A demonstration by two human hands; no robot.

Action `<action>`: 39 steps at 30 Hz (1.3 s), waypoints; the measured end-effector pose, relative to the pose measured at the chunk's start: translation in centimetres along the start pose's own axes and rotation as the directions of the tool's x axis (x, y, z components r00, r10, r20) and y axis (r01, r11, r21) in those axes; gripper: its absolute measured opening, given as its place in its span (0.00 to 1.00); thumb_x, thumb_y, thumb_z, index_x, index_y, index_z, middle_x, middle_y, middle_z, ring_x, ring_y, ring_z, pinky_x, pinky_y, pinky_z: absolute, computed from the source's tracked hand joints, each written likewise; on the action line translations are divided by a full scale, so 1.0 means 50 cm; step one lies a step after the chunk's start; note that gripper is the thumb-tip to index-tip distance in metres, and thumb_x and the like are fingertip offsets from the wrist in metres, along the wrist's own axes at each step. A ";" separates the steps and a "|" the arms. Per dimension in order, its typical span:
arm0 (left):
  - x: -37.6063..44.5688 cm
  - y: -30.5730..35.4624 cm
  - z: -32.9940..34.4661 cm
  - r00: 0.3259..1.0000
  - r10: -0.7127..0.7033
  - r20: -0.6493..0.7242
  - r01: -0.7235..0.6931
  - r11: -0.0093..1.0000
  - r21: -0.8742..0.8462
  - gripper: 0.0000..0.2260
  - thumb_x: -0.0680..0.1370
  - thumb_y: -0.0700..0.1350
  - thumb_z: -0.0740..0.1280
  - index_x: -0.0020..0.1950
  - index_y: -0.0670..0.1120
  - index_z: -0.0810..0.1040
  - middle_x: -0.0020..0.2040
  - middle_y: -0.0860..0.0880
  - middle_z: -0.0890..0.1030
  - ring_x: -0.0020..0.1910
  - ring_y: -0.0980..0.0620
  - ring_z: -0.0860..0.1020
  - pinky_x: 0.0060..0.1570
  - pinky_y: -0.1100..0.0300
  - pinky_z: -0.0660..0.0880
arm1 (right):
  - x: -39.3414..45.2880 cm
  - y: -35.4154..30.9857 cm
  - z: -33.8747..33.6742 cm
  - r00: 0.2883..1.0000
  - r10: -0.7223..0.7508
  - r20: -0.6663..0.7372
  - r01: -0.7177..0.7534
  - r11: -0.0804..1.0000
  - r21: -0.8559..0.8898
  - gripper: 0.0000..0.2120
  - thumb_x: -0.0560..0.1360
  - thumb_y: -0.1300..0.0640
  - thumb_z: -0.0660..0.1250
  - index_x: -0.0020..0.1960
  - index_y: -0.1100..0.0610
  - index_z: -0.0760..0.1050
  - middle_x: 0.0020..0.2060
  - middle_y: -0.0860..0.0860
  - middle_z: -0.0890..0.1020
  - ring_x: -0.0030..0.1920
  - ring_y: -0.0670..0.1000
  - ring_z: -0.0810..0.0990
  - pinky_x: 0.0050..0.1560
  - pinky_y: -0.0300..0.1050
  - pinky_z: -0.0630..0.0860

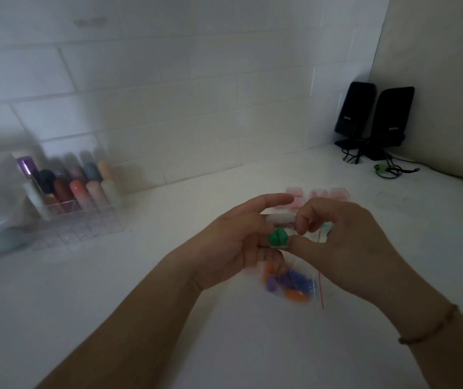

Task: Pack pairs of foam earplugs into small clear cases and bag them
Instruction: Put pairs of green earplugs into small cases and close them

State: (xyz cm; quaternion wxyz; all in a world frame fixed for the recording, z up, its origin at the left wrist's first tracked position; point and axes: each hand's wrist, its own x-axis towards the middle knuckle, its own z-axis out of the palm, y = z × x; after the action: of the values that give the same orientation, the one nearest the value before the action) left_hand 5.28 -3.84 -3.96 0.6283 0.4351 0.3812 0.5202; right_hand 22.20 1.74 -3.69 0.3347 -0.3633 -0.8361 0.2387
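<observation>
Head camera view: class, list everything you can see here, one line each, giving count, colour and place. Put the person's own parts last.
green earplugs: two, green, held between both hands
clear case: one, clear, at the fingertips above the green earplugs
zip bag: one, clear, holding orange and purple earplugs, on the counter under the hands
pink cases: about three, pinkish, blurred, behind the hands
acrylic organiser: one, clear, holding coloured tubes, far left
speakers: two, black, back right corner
left hand: grips the green earplugs
right hand: pinches the clear case; bracelet on wrist

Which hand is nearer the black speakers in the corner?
Right. The right hand lies on the speakers' side of the table; the left hand sits farther away, beyond the green earplugs.
</observation>
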 end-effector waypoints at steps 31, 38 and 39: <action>0.007 -0.031 0.019 0.748 0.662 -0.040 -0.316 0.409 0.856 0.25 0.68 0.47 0.78 0.63 0.52 0.77 0.56 0.57 0.81 0.54 0.56 0.80 0.55 0.60 0.78 | 0.018 -0.006 -0.053 0.994 0.072 0.084 -0.101 0.901 0.421 0.08 0.72 0.56 0.72 0.50 0.51 0.77 0.35 0.47 0.85 0.32 0.41 0.81 0.33 0.29 0.72; 0.003 -0.042 0.017 0.925 0.255 0.282 -0.299 0.032 0.954 0.49 0.58 0.72 0.72 0.73 0.68 0.52 0.69 0.76 0.55 0.73 0.67 0.54 0.75 0.53 0.50 | 0.045 0.167 -0.132 0.879 0.372 -0.300 -0.410 0.909 -0.077 0.12 0.74 0.49 0.70 0.56 0.48 0.76 0.44 0.49 0.84 0.41 0.50 0.79 0.41 0.41 0.72; 0.005 -0.044 0.018 0.933 0.208 0.293 -0.290 -0.043 0.956 0.51 0.57 0.74 0.71 0.74 0.70 0.47 0.69 0.77 0.51 0.74 0.68 0.50 0.75 0.52 0.44 | 0.046 0.187 -0.130 0.869 0.391 -0.304 -0.448 0.882 -0.146 0.11 0.74 0.49 0.70 0.55 0.48 0.76 0.44 0.49 0.83 0.41 0.51 0.78 0.44 0.43 0.73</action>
State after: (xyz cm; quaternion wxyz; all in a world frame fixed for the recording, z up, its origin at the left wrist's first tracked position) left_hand 6.86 -3.90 -5.75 0.0473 0.8241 0.5303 0.1934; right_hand 30.00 10.35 -4.51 0.3428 -0.5993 -0.7044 0.1647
